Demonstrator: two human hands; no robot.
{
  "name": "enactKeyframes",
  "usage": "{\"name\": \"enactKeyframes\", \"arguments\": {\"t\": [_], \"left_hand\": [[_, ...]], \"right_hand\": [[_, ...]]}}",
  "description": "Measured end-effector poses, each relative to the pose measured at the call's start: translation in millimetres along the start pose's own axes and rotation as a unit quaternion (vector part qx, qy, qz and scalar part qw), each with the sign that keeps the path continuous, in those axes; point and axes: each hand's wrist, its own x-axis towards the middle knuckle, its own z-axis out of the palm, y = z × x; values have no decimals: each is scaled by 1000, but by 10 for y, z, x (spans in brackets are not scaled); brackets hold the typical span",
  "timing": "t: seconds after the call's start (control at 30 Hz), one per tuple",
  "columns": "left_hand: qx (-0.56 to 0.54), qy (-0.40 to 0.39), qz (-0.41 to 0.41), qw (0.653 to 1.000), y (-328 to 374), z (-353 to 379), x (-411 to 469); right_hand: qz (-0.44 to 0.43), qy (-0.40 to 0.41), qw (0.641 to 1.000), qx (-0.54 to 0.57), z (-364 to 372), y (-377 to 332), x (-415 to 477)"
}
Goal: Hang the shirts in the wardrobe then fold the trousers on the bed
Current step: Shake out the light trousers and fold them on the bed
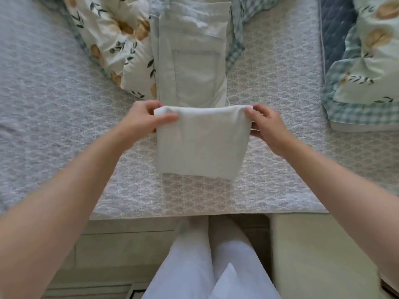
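A pair of pale cream trousers point(194, 70) lies lengthwise down the middle of the bed point(64, 117), waist and back pocket at the far end. Its leg end point(200, 143) is lifted and doubled over as a hanging flap above the bedspread. My left hand point(142, 117) pinches the flap's left upper corner. My right hand point(265, 124) pinches the right upper corner. Both hands hold the fold edge level, just in front of the trousers' seat.
A floral quilt with a checked border point(112, 46) is bunched at the far left under the trousers. Another floral quilt point(364, 67) and a blue quilted pad point(334, 29) lie at the right. The bed's near edge point(194, 214) runs in front of my white-clad legs point(207, 266).
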Motion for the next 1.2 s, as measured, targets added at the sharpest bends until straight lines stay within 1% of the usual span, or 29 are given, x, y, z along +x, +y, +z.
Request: {"name": "enactKeyframes", "arguments": {"t": [0.03, 0.07, 0.1, 0.13, 0.2, 0.27, 0.33, 0.43, 0.5, 0.57, 0.63, 0.67, 0.77, 0.9, 1.0, 1.07, 1.13, 1.2], "left_hand": [[-95, 17, -23, 995, 14, -44, 259], [-167, 21, -55, 984, -51, -71, 505], [-198, 14, -85, 976, -130, -62, 687], [-180, -1, -114, 977, -270, -27, 817], [-140, -25, -147, 979, -623, 98, 907], [-121, 4, -166, 979, -949, 248, 866], [-85, 28, -171, 981, -1172, 360, 731], [-55, 1, -154, 987, -1392, 537, 566], [-67, 6, -136, 988, -1442, 635, 520], [-98, 39, -130, 986, -1434, 686, 546], [-121, 68, -133, 981, -1405, 704, 612], [-127, 68, -131, 981, -1386, 719, 634], [-106, 48, -114, 987, -1289, 789, 664], [-76, -3, -108, 991, -1244, 795, 616], [-59, -3, -106, 993, -1264, 674, 464], [-62, 13, -111, 992, -1331, 605, 322], [-49, 26, -117, 992, -1446, 618, 164], [-53, 39, -131, 989, -1583, 730, 21]], "right_hand": [[22, 33, 998, 57, -1, -32, 222], [51, 60, 993, 93, -21, -14, 406], [88, 74, 989, 95, -44, 59, 545], [134, 71, 986, 66, -44, 160, 628], [209, 20, 978, 2, 24, 451, 667], [227, -28, 974, -7, 149, 703, 627], [218, -20, 976, 20, 249, 880, 593], [228, 21, 972, 49, 333, 1105, 570], [219, 42, 974, 27, 400, 1228, 526], [187, 44, 981, 10, 461, 1309, 470], [166, 37, 985, 20, 471, 1347, 461], [165, 32, 985, 30, 461, 1352, 476], [163, 5, 986, 19, 427, 1259, 540], [82, -58, 995, -14, 427, 1128, 520], [61, -90, 994, -15, 433, 1177, 408], [60, -105, 991, -55, 474, 1263, 284], [66, -99, 981, -151, 509, 1397, 172], [69, -75, 960, -262, 487, 1526, 95]]}}
